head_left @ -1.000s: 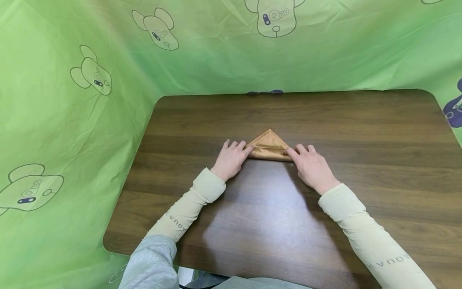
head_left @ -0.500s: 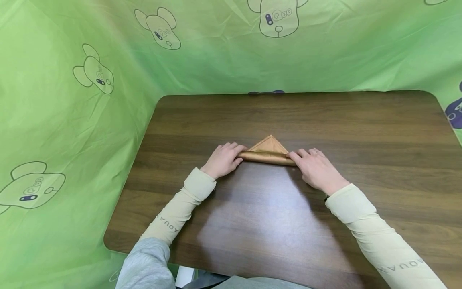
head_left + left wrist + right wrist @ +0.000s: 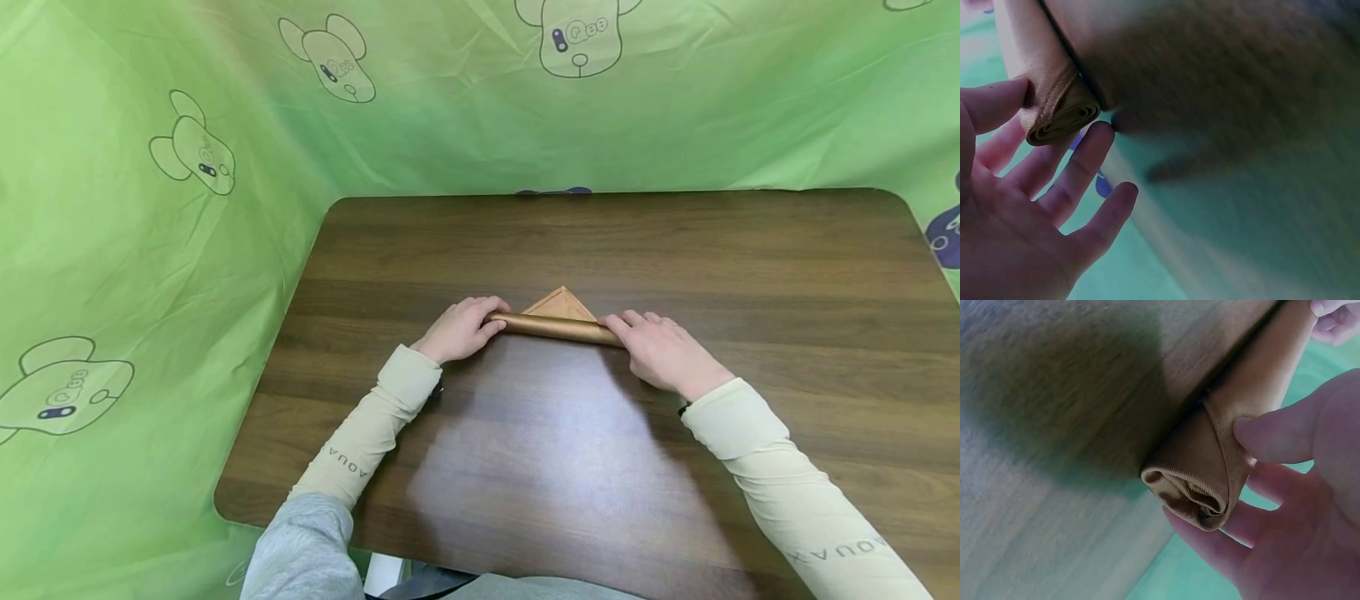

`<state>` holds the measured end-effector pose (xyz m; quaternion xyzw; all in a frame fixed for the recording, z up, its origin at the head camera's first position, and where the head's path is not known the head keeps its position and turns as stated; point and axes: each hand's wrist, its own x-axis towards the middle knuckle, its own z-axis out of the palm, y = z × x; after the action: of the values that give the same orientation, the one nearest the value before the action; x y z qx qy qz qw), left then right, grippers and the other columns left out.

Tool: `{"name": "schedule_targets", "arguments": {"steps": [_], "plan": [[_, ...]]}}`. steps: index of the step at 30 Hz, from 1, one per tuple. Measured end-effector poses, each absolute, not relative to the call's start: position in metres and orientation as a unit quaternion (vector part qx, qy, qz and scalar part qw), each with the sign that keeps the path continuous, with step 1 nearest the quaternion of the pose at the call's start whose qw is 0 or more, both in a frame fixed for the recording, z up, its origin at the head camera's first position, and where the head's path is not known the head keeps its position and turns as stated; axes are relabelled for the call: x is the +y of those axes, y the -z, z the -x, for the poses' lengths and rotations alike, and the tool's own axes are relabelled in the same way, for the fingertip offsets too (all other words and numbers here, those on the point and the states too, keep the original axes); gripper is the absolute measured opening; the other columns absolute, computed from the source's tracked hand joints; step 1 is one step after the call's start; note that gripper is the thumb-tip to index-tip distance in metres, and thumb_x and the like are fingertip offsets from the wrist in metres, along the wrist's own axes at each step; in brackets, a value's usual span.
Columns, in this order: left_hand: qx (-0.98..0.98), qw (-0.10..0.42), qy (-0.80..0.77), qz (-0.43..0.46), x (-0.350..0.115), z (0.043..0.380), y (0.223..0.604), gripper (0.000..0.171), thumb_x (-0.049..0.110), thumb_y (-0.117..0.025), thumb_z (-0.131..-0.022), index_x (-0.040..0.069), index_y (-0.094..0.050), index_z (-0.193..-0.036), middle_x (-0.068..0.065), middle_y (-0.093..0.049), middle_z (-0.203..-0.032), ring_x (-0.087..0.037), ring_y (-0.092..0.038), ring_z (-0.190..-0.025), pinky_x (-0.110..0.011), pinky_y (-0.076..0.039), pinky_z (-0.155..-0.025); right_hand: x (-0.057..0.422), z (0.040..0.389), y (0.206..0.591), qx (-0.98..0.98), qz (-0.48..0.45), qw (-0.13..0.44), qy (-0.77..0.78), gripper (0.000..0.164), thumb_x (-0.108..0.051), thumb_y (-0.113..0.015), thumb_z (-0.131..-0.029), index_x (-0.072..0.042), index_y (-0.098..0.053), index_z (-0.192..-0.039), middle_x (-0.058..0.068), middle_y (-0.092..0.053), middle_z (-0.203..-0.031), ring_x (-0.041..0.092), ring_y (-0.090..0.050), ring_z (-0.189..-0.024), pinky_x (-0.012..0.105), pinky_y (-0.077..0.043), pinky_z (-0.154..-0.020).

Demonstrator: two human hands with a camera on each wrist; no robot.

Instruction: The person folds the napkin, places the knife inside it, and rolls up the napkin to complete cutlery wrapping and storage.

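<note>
A shiny copper-brown cloth napkin [image 3: 558, 327] lies on the table, rolled into a narrow tube. Beyond the roll, a flat triangular corner of it points away from me. My left hand [image 3: 463, 327] grips the left end, thumb on the near side and fingers over the far side. In the left wrist view the spiral end of the napkin [image 3: 1063, 119] shows between thumb and fingers. At the other end my right hand [image 3: 663, 350] holds the roll likewise. The right wrist view shows that end of the napkin [image 3: 1194, 462], looser and folded, with the thumb pressing its side.
The brown wood-grain table [image 3: 420, 250] has rounded corners. Green fabric [image 3: 465, 125] printed with cartoon heads hangs behind it and along the left. The table's near edge lies close to my body.
The napkin has been rolled further, its flat triangle growing smaller and its tube longer. My left hand has slid outward to the left; my right hand has shifted slightly right and nearer.
</note>
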<state>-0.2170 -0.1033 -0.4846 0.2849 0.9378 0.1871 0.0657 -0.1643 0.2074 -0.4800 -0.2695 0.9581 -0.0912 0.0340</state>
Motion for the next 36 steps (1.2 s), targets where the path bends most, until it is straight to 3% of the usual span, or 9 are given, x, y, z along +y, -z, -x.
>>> {"name": "schedule_targets", "arguments": {"steps": [8, 16, 22, 26, 36], "plan": [[0.947, 0.059, -0.173, -0.266, -0.1, 0.216, 0.485, 0.025, 0.027, -0.053, -0.099, 0.016, -0.064, -0.118, -0.003, -0.066, -0.112, -0.023, -0.059, -0.107, -0.043, -0.048, -0.088, 0.207, 0.165, 0.487, 0.961, 0.254, -0.001, 0.111, 0.043, 0.008, -0.054, -0.079, -0.005, -0.052, -0.12, 0.016, -0.058, -0.111, 0.04, -0.059, -0.096, 0.056, -0.049, -0.077], [0.952, 0.02, -0.154, -0.263, -0.096, 0.214, 0.488, 0.025, 0.025, -0.054, -0.098, 0.015, -0.067, -0.118, -0.004, -0.061, -0.109, -0.022, -0.058, -0.1, -0.04, -0.048, -0.084, 0.206, 0.165, 0.493, 0.959, 0.258, -0.049, 0.106, 0.03, 0.003, -0.057, -0.085, -0.01, -0.057, -0.112, 0.014, -0.058, -0.109, 0.038, -0.054, -0.102, 0.053, -0.043, -0.081], [0.939, -0.073, -0.103, -0.32, -0.09, 0.205, 0.49, 0.025, 0.011, -0.06, -0.092, 0.015, -0.067, -0.116, -0.005, -0.06, -0.111, -0.024, -0.058, -0.101, -0.039, -0.049, -0.083, 0.202, 0.16, 0.497, 0.953, 0.271, -0.089, 0.1, 0.026, -0.006, -0.061, -0.088, -0.013, -0.062, -0.113, 0.013, -0.057, -0.114, 0.038, -0.053, -0.101, 0.053, -0.041, -0.079], [0.919, -0.137, -0.027, -0.369, -0.082, 0.192, 0.493, 0.027, 0.011, -0.058, -0.092, 0.014, -0.065, -0.118, -0.006, -0.058, -0.115, -0.024, -0.058, -0.103, -0.039, -0.049, -0.084, 0.2, 0.154, 0.499, 0.95, 0.27, -0.12, 0.103, 0.024, -0.005, -0.061, -0.087, -0.011, -0.062, -0.11, 0.014, -0.057, -0.113, 0.039, -0.052, -0.1, 0.052, -0.042, -0.075], [0.915, -0.139, 0.036, -0.378, -0.074, 0.182, 0.496, 0.034, 0.021, -0.056, -0.094, 0.013, -0.061, -0.126, -0.006, -0.06, -0.118, -0.025, -0.058, -0.108, -0.038, -0.048, -0.093, 0.192, 0.143, 0.496, 0.948, 0.265, -0.164, 0.064, 0.028, -0.007, -0.064, -0.08, -0.006, -0.062, -0.108, 0.015, -0.056, -0.097, 0.038, -0.054, -0.086, 0.047, -0.046, -0.063]]}}
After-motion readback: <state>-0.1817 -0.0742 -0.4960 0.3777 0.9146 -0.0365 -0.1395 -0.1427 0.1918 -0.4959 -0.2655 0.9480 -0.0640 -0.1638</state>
